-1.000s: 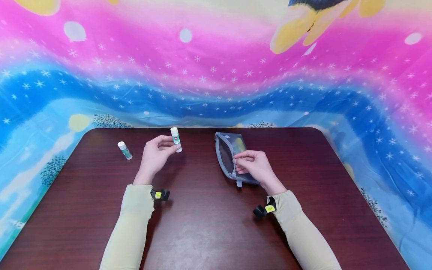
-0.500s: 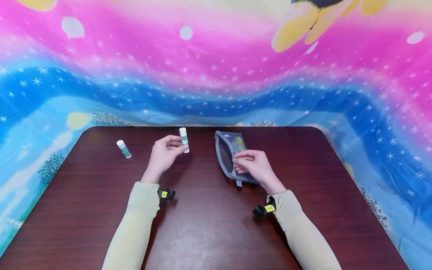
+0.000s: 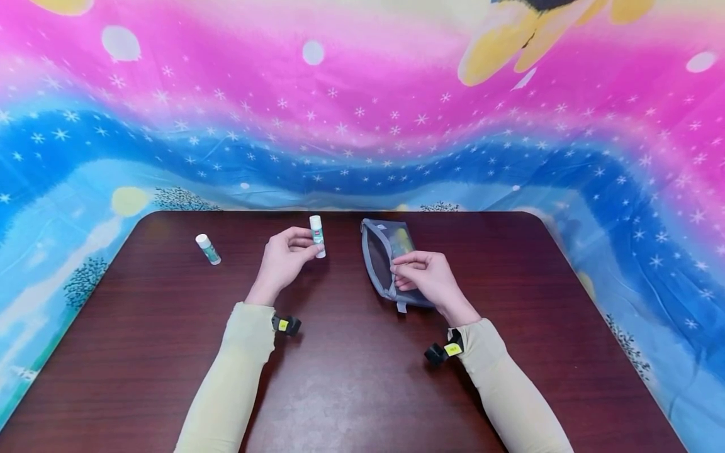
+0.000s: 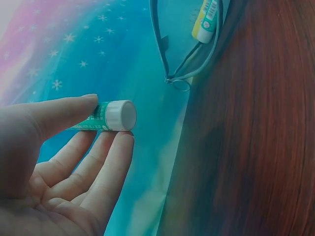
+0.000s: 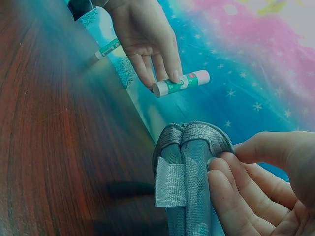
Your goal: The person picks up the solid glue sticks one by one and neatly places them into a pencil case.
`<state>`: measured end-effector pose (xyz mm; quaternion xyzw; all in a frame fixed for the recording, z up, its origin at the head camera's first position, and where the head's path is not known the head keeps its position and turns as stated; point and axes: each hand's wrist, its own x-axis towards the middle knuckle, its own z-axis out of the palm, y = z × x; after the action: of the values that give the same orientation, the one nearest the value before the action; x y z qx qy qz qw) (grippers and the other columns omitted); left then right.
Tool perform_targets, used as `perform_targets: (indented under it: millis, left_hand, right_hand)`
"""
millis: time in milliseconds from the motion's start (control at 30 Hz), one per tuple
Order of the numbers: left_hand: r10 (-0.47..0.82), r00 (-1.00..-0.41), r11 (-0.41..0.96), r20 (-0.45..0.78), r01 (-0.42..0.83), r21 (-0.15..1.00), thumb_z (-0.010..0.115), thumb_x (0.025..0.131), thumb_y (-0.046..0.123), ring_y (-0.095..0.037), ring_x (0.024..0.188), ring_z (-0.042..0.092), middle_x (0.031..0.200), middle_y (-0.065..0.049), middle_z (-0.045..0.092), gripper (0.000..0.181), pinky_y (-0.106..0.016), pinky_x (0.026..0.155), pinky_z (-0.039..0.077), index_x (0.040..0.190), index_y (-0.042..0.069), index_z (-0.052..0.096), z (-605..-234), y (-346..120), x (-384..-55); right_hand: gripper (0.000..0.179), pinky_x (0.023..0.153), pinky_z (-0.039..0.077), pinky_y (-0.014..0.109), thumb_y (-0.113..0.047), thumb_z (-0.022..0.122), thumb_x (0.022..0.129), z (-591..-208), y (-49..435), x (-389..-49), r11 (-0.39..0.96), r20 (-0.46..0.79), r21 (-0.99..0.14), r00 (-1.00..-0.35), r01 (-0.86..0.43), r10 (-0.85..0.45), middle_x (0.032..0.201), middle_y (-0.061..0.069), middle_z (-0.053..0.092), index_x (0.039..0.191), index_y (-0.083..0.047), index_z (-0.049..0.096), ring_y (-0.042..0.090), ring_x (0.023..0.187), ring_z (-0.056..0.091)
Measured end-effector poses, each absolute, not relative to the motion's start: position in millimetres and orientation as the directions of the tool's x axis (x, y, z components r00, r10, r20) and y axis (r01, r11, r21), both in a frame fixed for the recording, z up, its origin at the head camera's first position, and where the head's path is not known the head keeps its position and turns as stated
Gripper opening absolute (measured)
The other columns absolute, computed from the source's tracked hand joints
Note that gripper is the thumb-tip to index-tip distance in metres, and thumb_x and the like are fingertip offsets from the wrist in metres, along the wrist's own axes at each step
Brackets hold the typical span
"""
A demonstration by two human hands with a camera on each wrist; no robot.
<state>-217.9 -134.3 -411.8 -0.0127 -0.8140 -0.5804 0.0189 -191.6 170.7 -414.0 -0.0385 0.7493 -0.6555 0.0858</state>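
A white glue stick with a green label (image 3: 317, 237) is pinched upright between the thumb and fingers of my left hand (image 3: 280, 264), a short way left of the pouch. My right hand (image 3: 421, 277) pinches the near edge of the opening of a grey mesh zip pouch (image 3: 370, 261), whose mouth gapes toward the left. Inside the pouch, in the left wrist view, shows another glue stick (image 4: 205, 22) with a yellow and green label. The right wrist view has the pouch's fabric tab (image 5: 171, 182) beside my right fingers.
Another glue stick (image 3: 208, 249) stands at the left of the dark wooden table (image 3: 340, 377). Behind the table hangs a pink and blue snowflake-patterned cloth (image 3: 362, 126). Both wrists wear small black cameras.
My left hand has moved right toward the pouch with the glue stick in its fingers. My right hand stays at the pouch's opening, which keeps its place.
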Motion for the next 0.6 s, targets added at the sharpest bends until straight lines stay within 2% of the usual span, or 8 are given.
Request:
perform_targets:
  millis: [200,600]
  left_hand:
    - [0.006,-1.000,0.295,0.031,0.031,0.955,0.080,0.091,0.015,-0.024,0.092,0.072,0.108,-0.013,0.073,0.037,-0.036,0.083,0.059,0.123,0.004,0.067,-415,-125,-220]
    - [0.040,-0.999,0.212,0.003,0.011,0.977,0.079,0.091,0.012,-0.027,0.092,0.072,0.109,-0.016,0.072,0.036,-0.044,0.086,0.059,0.123,0.001,0.066,-417,-110,-221]
  right_hand:
    - [0.023,0.068,0.062,0.036,-0.004,0.073,0.093,-414,171,-192,0.135,-0.077,-0.989,-0.983,0.054,-0.168,0.094,0.020,0.075,0.112,0.010,0.071,0.020,0.069,0.072]
    - [0.024,0.068,0.062,0.036,-0.004,0.073,0.093,-414,172,-192,0.134,-0.079,-0.989,-0.983,0.056,-0.166,0.095,0.020,0.074,0.112,0.010,0.071,0.020,0.069,0.072]
